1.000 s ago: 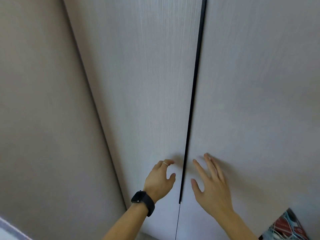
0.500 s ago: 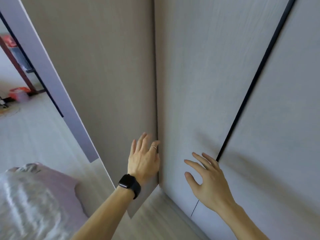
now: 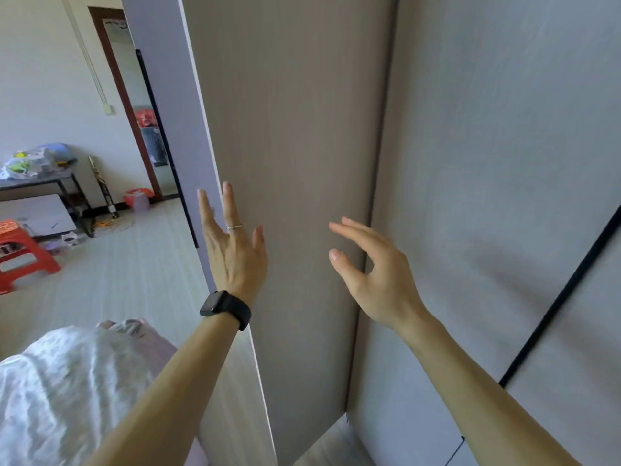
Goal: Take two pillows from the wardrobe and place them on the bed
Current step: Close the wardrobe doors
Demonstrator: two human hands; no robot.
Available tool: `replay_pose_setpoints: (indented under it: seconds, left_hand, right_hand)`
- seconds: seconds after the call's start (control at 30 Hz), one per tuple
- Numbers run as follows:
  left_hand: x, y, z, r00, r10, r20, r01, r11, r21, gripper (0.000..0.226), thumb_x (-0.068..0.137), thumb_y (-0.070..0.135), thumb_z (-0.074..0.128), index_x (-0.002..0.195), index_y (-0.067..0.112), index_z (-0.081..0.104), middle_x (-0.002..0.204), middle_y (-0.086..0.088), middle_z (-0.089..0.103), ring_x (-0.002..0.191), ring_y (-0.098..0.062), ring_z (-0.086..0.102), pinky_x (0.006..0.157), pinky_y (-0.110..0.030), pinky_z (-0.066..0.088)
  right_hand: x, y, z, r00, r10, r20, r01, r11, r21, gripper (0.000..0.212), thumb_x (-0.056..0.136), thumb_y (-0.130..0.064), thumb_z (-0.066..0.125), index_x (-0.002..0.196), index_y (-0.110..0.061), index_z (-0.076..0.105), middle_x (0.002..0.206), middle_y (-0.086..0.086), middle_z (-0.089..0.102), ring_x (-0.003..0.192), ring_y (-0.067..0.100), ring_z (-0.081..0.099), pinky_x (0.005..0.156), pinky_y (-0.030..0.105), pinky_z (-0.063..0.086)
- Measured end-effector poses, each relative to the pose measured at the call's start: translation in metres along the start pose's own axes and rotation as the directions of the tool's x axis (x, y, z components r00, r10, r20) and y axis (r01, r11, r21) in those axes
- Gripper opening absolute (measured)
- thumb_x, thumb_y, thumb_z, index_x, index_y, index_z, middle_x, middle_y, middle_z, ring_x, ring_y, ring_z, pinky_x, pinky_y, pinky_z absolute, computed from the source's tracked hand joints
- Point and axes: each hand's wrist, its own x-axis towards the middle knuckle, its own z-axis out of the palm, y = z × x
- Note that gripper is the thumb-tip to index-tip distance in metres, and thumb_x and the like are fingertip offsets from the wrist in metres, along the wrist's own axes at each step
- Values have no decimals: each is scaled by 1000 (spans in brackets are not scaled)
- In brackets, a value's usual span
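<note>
Head view, only one: left hand [image 3: 232, 253] raised flat, fingers spread wide, holding nothing, laid at the outer edge of the wardrobe's side panel [image 3: 295, 163]; whether it presses the panel or only sits in front of it, cannot tell. One ring [image 3: 234, 226] on a finger, one black watch [image 3: 225, 306] on the wrist just below the hand. Right hand [image 3: 379, 280] to the right of the left one, apart from it, fingers loosely curved and parted, empty, just in front of the corner where the side panel meets the wardrobe door [image 3: 487, 196]. Two door fronts in view, a dark seam [image 3: 564, 290] between them to the right of the right hand; both shut, so the contents are hidden and no pillows can be seen (zero counted). Below and left of the left forearm, the bed [image 3: 60, 391] with white crumpled cover over a lilac sheet. Far left of the left hand: one red stool [image 3: 20, 253], one dark table [image 3: 50, 178] with plastic bags piled on top (count unclear), one pink bin [image 3: 140, 200] on the floor by the doorway.
</note>
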Motion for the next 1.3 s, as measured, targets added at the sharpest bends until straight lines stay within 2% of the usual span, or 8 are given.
replay_pose_setpoints:
  seconds: [0.07,0.17,0.27,0.43,0.6,0.83,1.0,1.3]
  left_hand:
    - [12,-9,0,982,-179,57,186,966,-181,89,93,14,63,157,39,6,158,-2,32,108,-18,57,68,-24,46]
    - [29,-30,1,941,-295,163,331,899,-285,60,94,22,64,147,32,37,124,11,65,101,-18,66,81,-32,54]
    - [48,-54,2,918,-332,218,392,849,-355,45,89,26,73,130,28,56,101,19,66,85,-10,67,78,-29,58]
    - [82,-88,11,900,-307,310,420,805,-420,45,85,25,80,126,27,62,104,9,72,78,-3,70,60,-9,51]
    - [109,-116,28,898,-259,356,407,796,-448,37,84,26,80,114,37,63,98,12,72,74,4,69,59,-8,50]
    - [154,-154,77,869,-302,393,464,776,-428,21,83,35,80,102,29,71,94,15,75,84,4,70,74,-15,56]
    - [196,-177,122,846,-261,464,459,799,-388,16,85,41,77,98,36,70,90,23,73,84,12,67,71,-5,49]
    - [273,-199,224,784,-112,610,431,806,-407,18,86,39,76,102,36,67,97,21,72,95,-1,69,92,-31,58]
  right_hand:
    - [23,3,23,1000,-20,19,20,1000,-13,42,97,-30,66,138,-35,61,151,-16,50,141,2,40,113,7,21]
    - [54,12,57,998,-62,34,63,998,-27,47,97,-32,65,143,-38,56,157,-14,44,145,4,37,108,-1,15]
    - [81,21,92,992,-118,44,122,989,-83,55,96,-39,62,148,-44,46,163,-15,31,149,7,28,109,1,14]
    - [124,36,149,972,-236,-5,221,915,-339,69,97,-41,62,158,-42,30,172,-1,7,156,24,13,122,32,21]
    - [163,52,193,955,-295,-16,241,808,-537,74,94,-33,67,159,-30,32,170,15,13,154,39,20,119,53,32]
    - [209,80,226,960,-277,-37,176,703,-689,84,89,-37,69,160,-36,25,172,9,6,156,35,15,116,62,31]
    - [248,115,253,939,-332,-90,162,658,-735,91,82,-37,74,161,-33,27,172,10,6,159,33,5,117,66,25]
    - [320,185,282,902,-385,-196,19,489,-872,82,89,-42,59,162,-32,22,172,8,4,159,30,5,124,59,1]
